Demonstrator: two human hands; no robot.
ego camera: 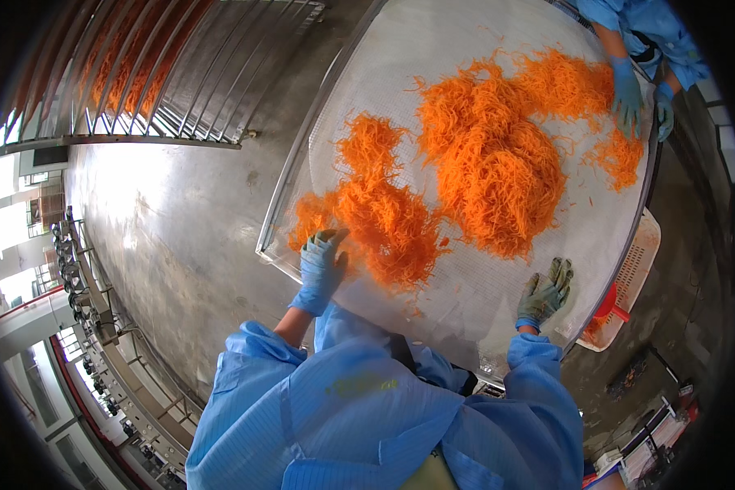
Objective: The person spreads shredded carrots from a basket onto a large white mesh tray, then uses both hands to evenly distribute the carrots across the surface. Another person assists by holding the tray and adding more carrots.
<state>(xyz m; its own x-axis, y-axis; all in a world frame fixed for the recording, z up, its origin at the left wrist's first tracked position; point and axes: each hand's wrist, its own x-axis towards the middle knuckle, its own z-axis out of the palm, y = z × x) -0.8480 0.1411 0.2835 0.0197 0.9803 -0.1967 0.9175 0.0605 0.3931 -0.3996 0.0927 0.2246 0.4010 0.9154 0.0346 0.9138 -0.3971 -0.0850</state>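
Observation:
Several heaps of shredded carrot lie on a large mesh-lined tray (594, 226) in front of me. My left hand (323, 260), in a blue glove, is at the tray's near left edge, beside the left carrot heap (386, 220). Its fingers are bent and partly spread, with no carrot visible in them. My right hand (545, 294) wears a stained glove and is over the near right part of the mesh, fingers apart and holding nothing. Beyond it rises the largest carrot heap (496, 177), apart from the hand.
A co-worker's gloved hands (627, 101) are at the far right edge, by a thinner carrot spread (563, 86). A metal rack (159, 67) holding carrot trays stands at the upper left. Beside the tray's right edge sits a perforated basket (634, 275) with a red scoop (609, 305).

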